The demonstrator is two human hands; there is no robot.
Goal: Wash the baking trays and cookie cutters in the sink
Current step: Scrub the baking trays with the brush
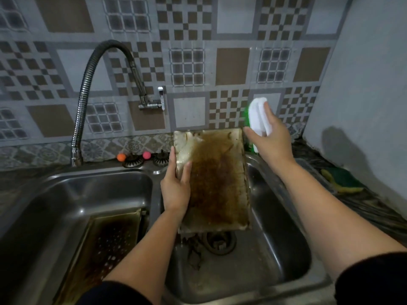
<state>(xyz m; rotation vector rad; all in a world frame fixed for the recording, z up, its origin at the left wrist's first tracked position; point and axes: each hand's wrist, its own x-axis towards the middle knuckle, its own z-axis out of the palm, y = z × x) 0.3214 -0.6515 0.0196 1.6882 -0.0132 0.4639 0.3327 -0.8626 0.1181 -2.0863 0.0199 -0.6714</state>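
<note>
Left hand (176, 186) clamped on left edge of stained tray (217, 179), thumb on its face, tray propped tilted over right sink basin (284, 256); second tray (103, 249) soaking in left basin. Right hand (267, 133) curled round white-handled brush (256, 116) beyond tray's far corner. Best to brace tray firm, then scrub brown patch in short strokes.

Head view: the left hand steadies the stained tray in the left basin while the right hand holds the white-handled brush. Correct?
Not quite. The head view shows the left hand steadying the stained tray in the right basin; a second tray lies in the left one. The right hand holds the white-handled brush.
</note>
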